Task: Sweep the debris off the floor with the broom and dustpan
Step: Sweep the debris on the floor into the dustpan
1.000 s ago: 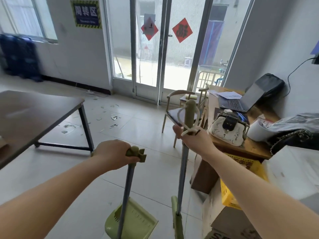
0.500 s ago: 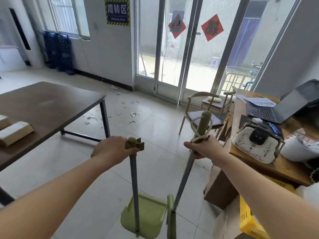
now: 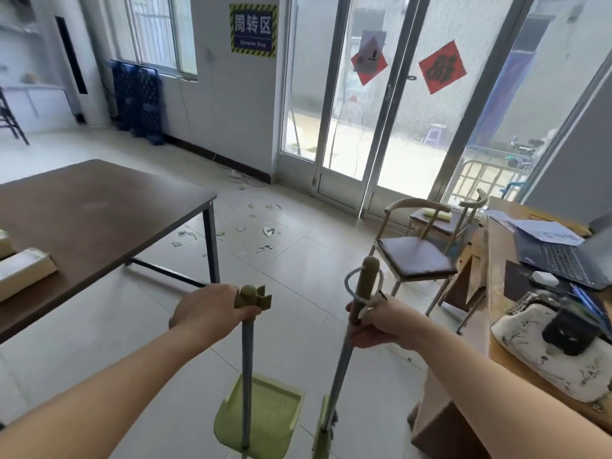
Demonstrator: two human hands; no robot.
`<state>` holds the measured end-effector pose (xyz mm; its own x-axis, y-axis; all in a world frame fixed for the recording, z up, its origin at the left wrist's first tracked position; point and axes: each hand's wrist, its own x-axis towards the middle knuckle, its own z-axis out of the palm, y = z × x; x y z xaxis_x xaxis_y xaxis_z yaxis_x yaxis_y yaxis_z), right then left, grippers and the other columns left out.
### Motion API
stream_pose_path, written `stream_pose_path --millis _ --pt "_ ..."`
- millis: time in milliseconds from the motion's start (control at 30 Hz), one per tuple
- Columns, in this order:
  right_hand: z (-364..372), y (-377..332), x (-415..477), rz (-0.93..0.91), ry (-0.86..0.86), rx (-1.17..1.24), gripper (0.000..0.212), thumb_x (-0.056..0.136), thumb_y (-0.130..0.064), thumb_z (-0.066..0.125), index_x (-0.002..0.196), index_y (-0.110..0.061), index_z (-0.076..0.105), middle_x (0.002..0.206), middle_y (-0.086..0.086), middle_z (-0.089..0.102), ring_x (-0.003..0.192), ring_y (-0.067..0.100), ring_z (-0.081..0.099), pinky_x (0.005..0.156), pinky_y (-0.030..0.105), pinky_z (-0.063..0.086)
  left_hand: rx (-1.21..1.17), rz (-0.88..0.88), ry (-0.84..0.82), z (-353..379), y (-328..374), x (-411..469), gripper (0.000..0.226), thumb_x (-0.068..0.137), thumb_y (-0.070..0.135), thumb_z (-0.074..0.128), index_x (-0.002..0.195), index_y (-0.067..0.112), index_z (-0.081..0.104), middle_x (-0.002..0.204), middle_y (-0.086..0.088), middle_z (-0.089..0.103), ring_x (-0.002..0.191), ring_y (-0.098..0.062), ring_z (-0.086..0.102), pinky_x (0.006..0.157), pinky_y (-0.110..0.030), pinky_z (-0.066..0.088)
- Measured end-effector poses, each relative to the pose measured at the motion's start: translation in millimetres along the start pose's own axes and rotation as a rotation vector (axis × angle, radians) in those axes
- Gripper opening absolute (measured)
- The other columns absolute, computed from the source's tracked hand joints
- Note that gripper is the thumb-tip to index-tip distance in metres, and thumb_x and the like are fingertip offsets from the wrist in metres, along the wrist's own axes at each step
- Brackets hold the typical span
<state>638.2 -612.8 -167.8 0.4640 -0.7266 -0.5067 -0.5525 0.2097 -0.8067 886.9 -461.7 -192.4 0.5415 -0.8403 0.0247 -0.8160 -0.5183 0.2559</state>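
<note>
Green dustpan (image 3: 261, 415) in left hand (image 3: 208, 313), one broom (image 3: 344, 352) in right hand (image 3: 377, 323); both hands clamped on handles.

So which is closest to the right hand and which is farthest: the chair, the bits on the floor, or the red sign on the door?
From the right hand:
1. Chair, just ahead, slightly right.
2. Bits on the floor, farther ahead on the left, beside the table leg.
3. Red sign, farthest, up on the glass door.
</note>
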Motion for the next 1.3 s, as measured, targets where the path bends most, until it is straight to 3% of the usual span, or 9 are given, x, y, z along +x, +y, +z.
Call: stream_pose_path --millis 100,267,533,733,867,933,1067,1200,1300 --pt "1.7 -22.6 38.2 0.111 0.008 0.211 0.035 0.088 -0.004 0.035 0.114 0.006 0.056 0.079 0.026 0.070 0.074 0.038 0.072 0.066 0.043 0.061 -0.031 -0.032 -0.013 -0.5 -7.3 35.4 0.038 0.081 0.065 0.059 0.080 0.027 0.057 0.079 0.008 0.062 0.076 -0.015 0.060 0.057 -0.030 0.040" --pt "-5.9 -60.5 86.8 0.326 0.010 0.422 0.064 0.083 -0.052 0.048 0.117 0.000 0.059 0.092 0.036 0.068 0.078 0.046 0.071 0.056 0.041 0.060 -0.073 -0.066 -0.037 -2.4 -16.9 94.0 0.039 0.080 0.065 0.059 0.080 0.026 0.058 0.079 0.009 0.062 0.077 -0.016 0.060 0.058 -0.030 0.041" --pt "-3.2 -89.5 137.8 0.423 -0.127 0.306 0.043 0.081 -0.030 0.059 0.110 0.000 0.064 0.106 0.034 0.067 0.091 0.045 0.069 0.076 0.043 0.060 -0.019 -0.016 -0.124 8.6 -12.1 158.3 0.043 0.083 0.065 0.056 0.085 0.023 0.056 0.088 0.003 0.060 0.089 -0.022 0.061 0.067 -0.032 0.046" --pt "-18.8 -96.4 177.4 0.451 -0.183 0.199 0.021 0.080 -0.011 0.061 0.098 0.000 0.064 0.099 0.030 0.070 0.088 0.043 0.070 0.074 0.045 0.059 0.017 -0.039 -0.126 22.8 -7.0 193.9 0.042 0.084 0.066 0.054 0.082 0.024 0.053 0.086 0.005 0.056 0.088 -0.022 0.061 0.065 -0.031 0.046" --pt "-38.3 -102.3 210.7 0.419 -0.215 0.201 0.007 0.075 0.008 0.061 0.079 0.002 0.059 0.080 0.028 0.067 0.087 0.042 0.065 0.092 0.046 0.052 0.041 -0.051 -0.100 31.5 -1.8 222.0 0.044 0.085 0.066 0.051 0.089 0.023 0.059 0.099 0.002 0.052 0.095 -0.021 0.058 0.071 -0.034 0.050" --pt "-51.1 -105.3 230.3 0.413 -0.267 0.227 0.014 0.069 0.013 0.064 0.074 0.002 0.057 0.068 0.024 0.064 0.073 0.037 0.064 0.086 0.043 0.054 0.048 -0.067 -0.107 34.6 5.1 236.8 0.039 0.087 0.064 0.050 0.087 0.024 0.054 0.097 0.004 0.053 0.095 -0.021 0.059 0.068 -0.032 0.046" --pt "-77.6 -103.1 278.5 0.443 -0.314 0.394 0.056 0.020 0.020 0.076 0.064 -0.002 0.050 0.063 0.017 0.056 0.060 0.030 0.057 0.070 0.039 0.053 0.057 -0.097 -0.096 38.9 17.2 267.7 0.035 0.087 0.061 0.053 0.082 0.027 0.051 0.085 0.007 0.058 0.082 -0.019 0.060 0.059 -0.031 0.042" --pt "-107.8 -104.6 324.2 0.474 -0.275 0.408 0.030 0.054 0.014 0.070 0.079 0.006 0.056 0.076 0.021 0.061 0.066 0.034 0.063 0.086 0.032 0.054 0.054 -0.126 -0.090 48.4 32.6 298.2 0.035 0.084 0.065 0.055 0.081 0.030 0.053 0.081 0.010 0.060 0.076 -0.015 0.061 0.055 -0.030 0.042" --pt "-119.5 -114.1 344.2 0.463 -0.269 0.407 0.020 0.071 0.009 0.061 0.090 0.010 0.059 0.078 0.021 0.063 0.067 0.034 0.067 0.065 0.026 0.056 0.058 -0.150 -0.075 53.9 42.9 316.7 0.037 0.083 0.067 0.054 0.083 0.030 0.055 0.081 0.009 0.062 0.076 -0.015 0.062 0.056 -0.029 0.044"
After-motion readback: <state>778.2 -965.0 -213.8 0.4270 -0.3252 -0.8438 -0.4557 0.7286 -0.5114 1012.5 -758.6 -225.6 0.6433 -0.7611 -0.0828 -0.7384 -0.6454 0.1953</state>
